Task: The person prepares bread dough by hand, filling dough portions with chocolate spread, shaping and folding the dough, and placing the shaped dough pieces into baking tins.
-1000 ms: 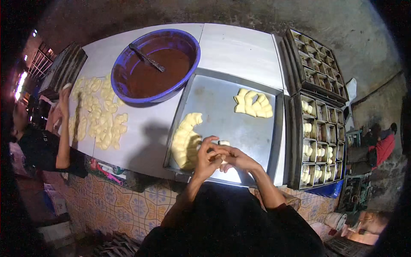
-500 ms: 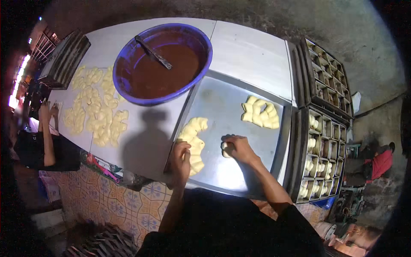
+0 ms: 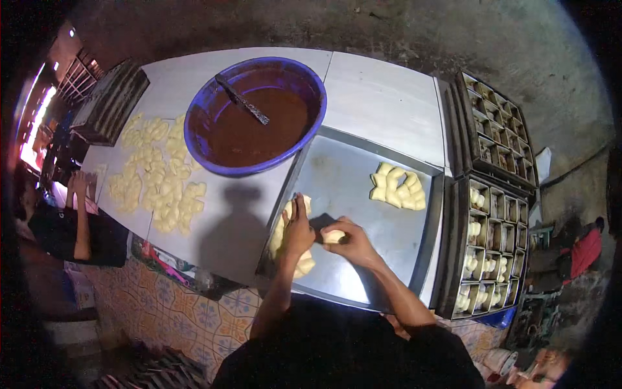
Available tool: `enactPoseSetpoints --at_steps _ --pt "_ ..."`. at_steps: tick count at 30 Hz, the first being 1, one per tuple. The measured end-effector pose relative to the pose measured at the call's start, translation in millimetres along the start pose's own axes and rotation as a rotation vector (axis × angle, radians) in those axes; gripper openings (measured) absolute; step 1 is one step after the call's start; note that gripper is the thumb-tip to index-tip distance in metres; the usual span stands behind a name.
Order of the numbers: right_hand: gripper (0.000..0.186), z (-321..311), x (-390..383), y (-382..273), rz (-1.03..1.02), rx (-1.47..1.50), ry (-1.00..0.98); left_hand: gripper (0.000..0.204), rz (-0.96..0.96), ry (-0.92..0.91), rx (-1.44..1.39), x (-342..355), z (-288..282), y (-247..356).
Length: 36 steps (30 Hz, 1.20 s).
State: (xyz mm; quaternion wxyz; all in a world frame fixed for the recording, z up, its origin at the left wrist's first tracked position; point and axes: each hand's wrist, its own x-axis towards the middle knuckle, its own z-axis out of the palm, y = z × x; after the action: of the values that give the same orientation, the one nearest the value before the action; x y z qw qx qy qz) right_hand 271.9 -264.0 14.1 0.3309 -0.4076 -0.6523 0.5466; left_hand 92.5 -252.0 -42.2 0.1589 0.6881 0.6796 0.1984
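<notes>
Seemingly for control, right hand (image 3: 353,242) cups small pale-yellow dough piece (image 3: 334,236); left hand (image 3: 299,233), grip unclear, overlies lumpy yellowish dough row (image 3: 304,265).

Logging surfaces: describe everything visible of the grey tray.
The grey tray is a shallow rectangular pan, metal-looking, with a raised rim and bright glare near its front edge. It lies flat on the white table. Pale dough lies along its left side, partly under the left hand; a dough cluster sits toward its far right corner. The right hand holds a dough piece over it; contact is unclear.
</notes>
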Motion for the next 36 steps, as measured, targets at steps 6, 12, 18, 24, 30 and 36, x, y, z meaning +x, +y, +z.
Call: enactPoseSetpoints --at_steps 6,12,18,24,30,36 --pt "0.033 -32.6 -46.6 -45.5 -0.036 0.115 0.408 0.040 0.041 -0.129 -1.088 -33.8 -54.9 86.2" --pt "0.023 -20.7 -37.4 -22.9 -0.197 -0.050 0.496 0.023 -0.108 0.111 -1.241 -63.1 -45.7 124.0" --pt "0.033 2.6 -27.3 -45.1 -0.376 -0.090 0.219 0.036 -0.499 -0.352 -2.259 -65.1 -58.2 102.8" --pt "0.090 -16.5 -17.0 -20.5 0.045 0.525 -0.157 0.124 0.143 -0.694 -2.361 0.1 -70.6 64.1" --pt "0.098 -15.8 -3.1 7.6 -0.082 0.443 0.126 0.071 -0.093 0.310 -0.682 189.6 -102.9 -32.3" --pt "0.075 -18.6 -2.4 31.3 -0.038 0.456 0.171 0.085 -0.469 -0.497 -0.427 227.3 -91.3 -61.6"
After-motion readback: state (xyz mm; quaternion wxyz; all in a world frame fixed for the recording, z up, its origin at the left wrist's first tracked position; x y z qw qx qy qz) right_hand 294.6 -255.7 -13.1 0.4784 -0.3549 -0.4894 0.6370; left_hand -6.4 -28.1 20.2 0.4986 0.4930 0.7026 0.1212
